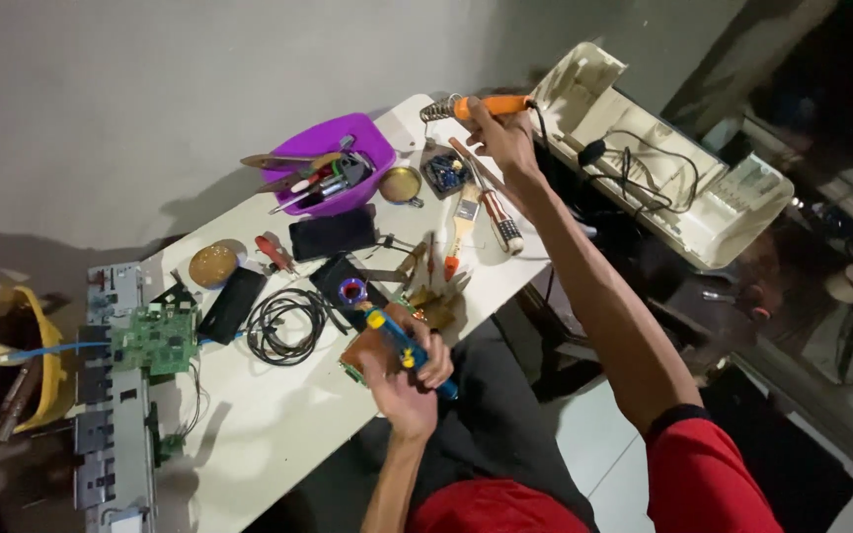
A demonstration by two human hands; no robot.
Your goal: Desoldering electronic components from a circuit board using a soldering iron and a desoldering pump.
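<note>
**Soldering iron at its stand, board and blue tool held low**

The person's right hand [499, 138] is stretched out to the far end of the white table [278, 424], its fingers closed around the orange handle of a soldering iron [491, 105]. The iron lies roughly level, its tip inside the coiled wire stand [435, 110] at the table's far corner. A black cord runs from the handle's rear towards the cream plastic casing [644, 148] that lies beside the table.

The left hand [405, 380] is close to the body at the near edge of the table. Its fingers are wrapped around a brown circuit board [367, 353] and a blue tool with yellow knobs [402, 345] that lies across the board; how tightly the fingers press cannot be told.

Between the two hands lie a small paintbrush [463, 219], a screwdriver with a ribbed grip [499, 222] and a small blue module [445, 173]. A purple tub [372, 148] full of hand tools stands near the wall, with a round tin [402, 185] just beside it. Two dark phones [332, 234] [232, 305] lie nearer the middle, a coil of black cable [283, 326] beside them, and a spool of solder [352, 290] just beyond the held board. At the left end a green circuit board [155, 339] rests on a grey metal chassis [111, 415], near a yellow helmet-like shell [12, 345].
</note>
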